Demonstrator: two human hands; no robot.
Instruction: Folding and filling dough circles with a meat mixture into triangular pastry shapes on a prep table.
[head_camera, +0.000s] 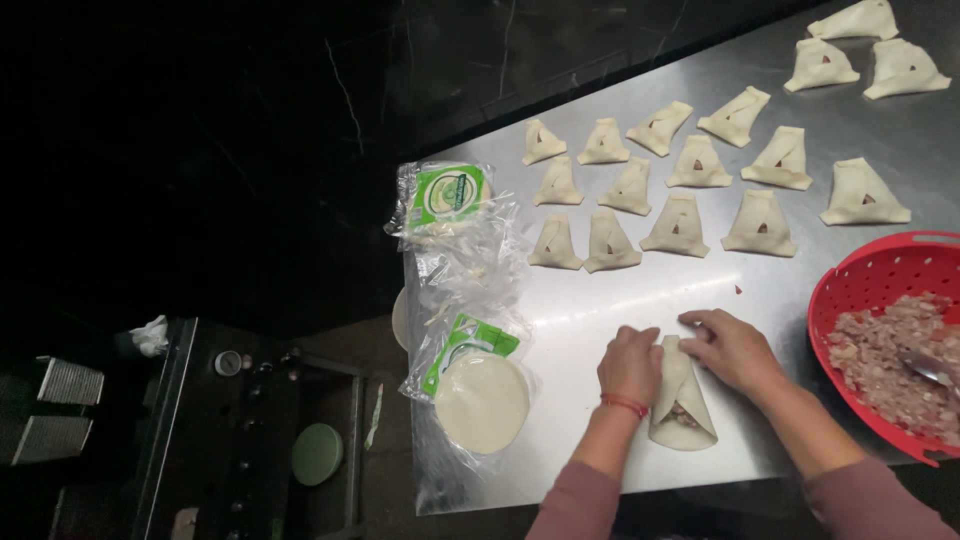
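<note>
My left hand (630, 365) presses the left flap of a pale dough wrapper (683, 405) lying on the steel table (600, 300). My right hand (732, 348) holds the wrapper's upper right edge, fingers curled over the fold. The wrapper is half folded into a cone, with minced filling showing at its lower opening. A red string bracelet circles my left wrist.
Several folded triangular dumplings (678, 225) lie in rows at the back of the table. A red perforated bowl (850, 290) of minced meat with a spoon stands at the right. Round wrappers (482, 400) in open plastic packs (447, 195) sit at the left edge. A dark drop lies beyond.
</note>
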